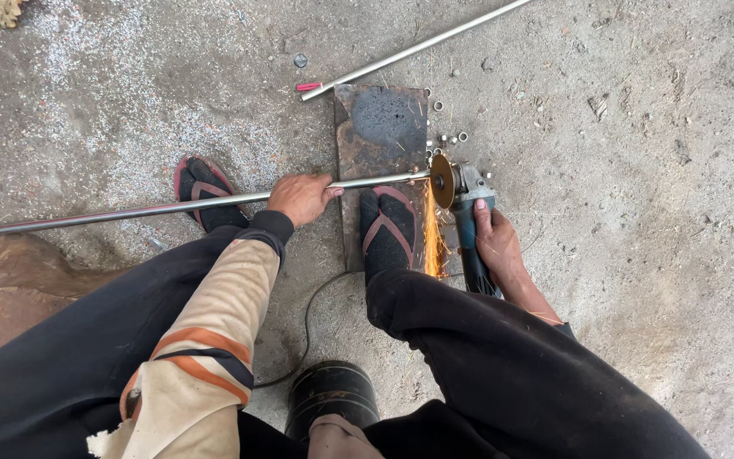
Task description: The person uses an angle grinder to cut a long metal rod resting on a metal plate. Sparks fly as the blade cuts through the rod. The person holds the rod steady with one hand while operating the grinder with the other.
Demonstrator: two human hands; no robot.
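Note:
My left hand [301, 197] grips a long thin metal rod [129, 210] that lies across a rusty steel plate [380, 127] on the ground. My right hand [494, 242] holds a blue-bodied angle grinder [467, 208] by its handle. Its disc [443, 181] meets the rod's right end, and orange sparks [431, 242] stream toward me. My right foot in a sandal [386, 234] stands on the plate beside the sparks; my left foot [206, 194] is behind the rod.
A second metal rod [418, 49] lies on the concrete floor beyond the plate. Several small cut metal rings [450, 136] are scattered by the plate's right edge. The grinder's cable [307, 319] curls between my legs, near a black cylinder [330, 395].

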